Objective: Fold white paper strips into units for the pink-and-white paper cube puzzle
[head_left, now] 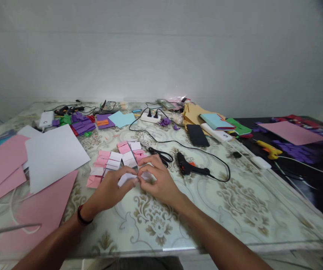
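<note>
Between my two hands is a small piece of white paper [126, 178], partly hidden by the fingers. My left hand [113, 189] pinches its edge with thumb and index finger. From the other side, my right hand [157, 179] presses thumb and fingertips together on the same paper. Just beyond the hands lie several small folded pink papers [101, 159] and folded white papers [114, 160], set out in rough rows. Black-handled scissors [163, 154] rest behind my right hand, their blades partly covered by the papers.
A black glue gun [191, 165] with its cord lies to the right. Large white sheets [56, 157] and pink sheets [44, 210] cover the left side. A power strip [150, 117], a black phone [197, 135] and a yellow glue gun [269, 149] sit farther off. A blurred hand shows at the right edge.
</note>
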Demonstrator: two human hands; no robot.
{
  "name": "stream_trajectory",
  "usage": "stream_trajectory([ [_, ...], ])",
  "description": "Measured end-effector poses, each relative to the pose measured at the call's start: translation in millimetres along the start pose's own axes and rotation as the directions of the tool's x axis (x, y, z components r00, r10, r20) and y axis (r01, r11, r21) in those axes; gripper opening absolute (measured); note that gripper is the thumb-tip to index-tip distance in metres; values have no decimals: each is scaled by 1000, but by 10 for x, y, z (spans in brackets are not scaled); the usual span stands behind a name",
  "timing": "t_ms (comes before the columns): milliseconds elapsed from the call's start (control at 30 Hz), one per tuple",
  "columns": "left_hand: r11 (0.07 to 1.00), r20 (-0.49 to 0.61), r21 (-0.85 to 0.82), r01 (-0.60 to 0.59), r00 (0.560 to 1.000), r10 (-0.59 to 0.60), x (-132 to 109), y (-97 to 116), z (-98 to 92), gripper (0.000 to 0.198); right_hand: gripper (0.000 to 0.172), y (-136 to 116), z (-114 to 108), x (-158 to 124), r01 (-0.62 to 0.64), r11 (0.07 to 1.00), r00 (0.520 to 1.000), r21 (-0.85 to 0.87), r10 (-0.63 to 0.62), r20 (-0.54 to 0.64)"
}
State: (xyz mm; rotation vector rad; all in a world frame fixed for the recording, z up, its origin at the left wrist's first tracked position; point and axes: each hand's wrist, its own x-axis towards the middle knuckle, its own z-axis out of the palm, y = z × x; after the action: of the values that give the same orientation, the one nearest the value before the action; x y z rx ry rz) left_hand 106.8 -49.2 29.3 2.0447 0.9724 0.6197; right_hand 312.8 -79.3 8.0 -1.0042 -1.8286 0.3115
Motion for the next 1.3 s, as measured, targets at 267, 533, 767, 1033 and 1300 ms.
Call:
stream_trajectory([
  [267,999,-133,-46,-16,991,10,4,-54,33,15,18,-26,-4,3,-5,999,999,-34,4,-38],
  [533,994,-155,-44,-101,984,93,10,-86,58,10,18,-40,30,-9,25,999,999,-27,-26,-37],
  [767,994,-232,-10,-111,967,106,9,-67,49,12,21,-33,0,12,37,998,998,-42,-40,-58],
  [1033,997,-352,-10,-76,934,67,26,-80,-102,12,20,-9,-129,49,17,999,998,-52,-20,-61],
  [1300,981,-181,42,-190,964,195,10,-34,-149,11,31,78,-194,58,-427,758,899,493,414,142],
])
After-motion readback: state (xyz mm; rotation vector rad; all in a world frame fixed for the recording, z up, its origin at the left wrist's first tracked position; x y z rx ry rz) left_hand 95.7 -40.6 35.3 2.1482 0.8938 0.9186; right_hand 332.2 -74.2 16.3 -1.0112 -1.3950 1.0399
